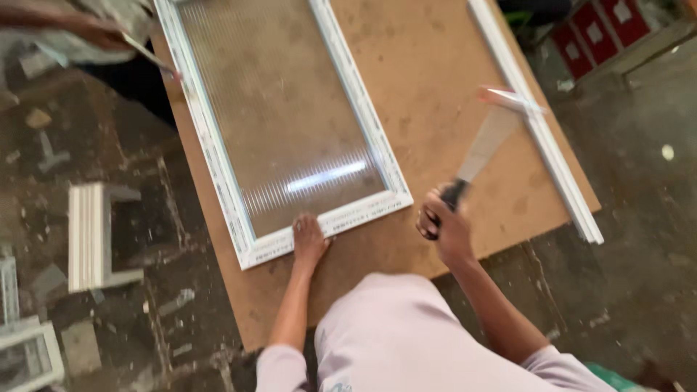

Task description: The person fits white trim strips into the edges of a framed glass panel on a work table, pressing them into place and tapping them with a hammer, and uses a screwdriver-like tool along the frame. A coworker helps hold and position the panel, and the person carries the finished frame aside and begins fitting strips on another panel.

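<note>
One white-framed window sash (279, 123) with ribbed, translucent glazing is laid flat on a brown hardboard tabletop (428, 65). The frame is rectangular, its white profile scuffed and marked, and a bright streak of light is reflected near the lower end of the pane. The sash is set towards the left of the tabletop, with its near short rail just before the person.

One left hand (308, 239) is pressed flat on that near rail, fingers spread and nothing grasped in its grip. One right hand (441, 221) is held above the tabletop, just to the right of the sash corner; its grip is closed round the dark handle of one putty knife (485, 145), whose broad pale blade is pointed away from the person and blurred.

One bundle of long white frame strips (541, 131) is laid along the right edge of the tabletop; the number of strips cannot be told. One co-worker's hand (98, 30) with a thin tool is seen at the sash's far left edge. One white offcut block (87, 236) is stood on the littered floor (639, 218) at the left.
</note>
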Demonstrator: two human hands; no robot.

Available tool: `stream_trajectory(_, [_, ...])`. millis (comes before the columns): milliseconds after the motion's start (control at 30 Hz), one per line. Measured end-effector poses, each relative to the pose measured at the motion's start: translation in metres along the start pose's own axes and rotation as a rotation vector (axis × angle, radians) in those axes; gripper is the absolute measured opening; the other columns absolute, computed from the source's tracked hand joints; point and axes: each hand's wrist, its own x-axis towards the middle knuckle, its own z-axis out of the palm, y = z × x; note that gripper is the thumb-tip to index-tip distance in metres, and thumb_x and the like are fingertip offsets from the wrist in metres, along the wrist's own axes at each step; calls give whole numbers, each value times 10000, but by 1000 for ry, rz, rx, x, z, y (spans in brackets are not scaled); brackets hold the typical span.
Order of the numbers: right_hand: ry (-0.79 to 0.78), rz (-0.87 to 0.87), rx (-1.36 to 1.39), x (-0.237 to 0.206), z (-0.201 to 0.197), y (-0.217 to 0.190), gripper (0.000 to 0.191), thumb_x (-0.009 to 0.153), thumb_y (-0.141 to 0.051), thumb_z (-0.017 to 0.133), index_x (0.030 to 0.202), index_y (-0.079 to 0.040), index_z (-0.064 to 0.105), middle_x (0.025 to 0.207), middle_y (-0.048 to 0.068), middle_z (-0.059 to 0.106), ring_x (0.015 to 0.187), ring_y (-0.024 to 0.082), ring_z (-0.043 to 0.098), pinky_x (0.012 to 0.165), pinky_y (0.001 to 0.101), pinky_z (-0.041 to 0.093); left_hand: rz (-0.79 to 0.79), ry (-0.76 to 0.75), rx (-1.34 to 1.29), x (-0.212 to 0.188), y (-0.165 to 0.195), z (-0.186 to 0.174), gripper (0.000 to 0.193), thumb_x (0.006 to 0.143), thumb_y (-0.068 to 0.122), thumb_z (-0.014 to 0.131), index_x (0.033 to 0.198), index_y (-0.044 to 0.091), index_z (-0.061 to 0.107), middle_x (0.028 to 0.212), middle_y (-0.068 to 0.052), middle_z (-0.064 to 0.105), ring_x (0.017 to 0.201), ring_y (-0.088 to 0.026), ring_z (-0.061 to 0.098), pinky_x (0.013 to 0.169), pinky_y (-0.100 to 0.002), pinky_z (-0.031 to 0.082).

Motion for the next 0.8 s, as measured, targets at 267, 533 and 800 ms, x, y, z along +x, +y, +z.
stream_trajectory(267, [45,532,-924,35,-100,83,481,930,-123,640,1366,-48,451,780,56,656,472,115,541,383,284,424,113,-42,-30,33,29,19,881,750,690,732,1260,-12,580,1210,-153,582,1143,-335,518,973,-480,428])
stream_trajectory(533, [-158,677,-1436,73,-116,53,378,991,-130,597,1356,-35,620,869,43,726,538,115,653,451,311,538,207,120,-42,34,12,32,881,746,732,694,1172,-35,615,1123,-181,609,1050,-363,552,894,-470,456])
stream_trajectory(800, [-138,559,-1465,91,-69,25,510,960,-161,624,1467,-162,562,729,60,656,486,134,529,434,349,482,222,117,-24,34,11,44,854,768,723,703,1168,-28,623,1109,-155,623,1029,-332,562,913,-481,456])
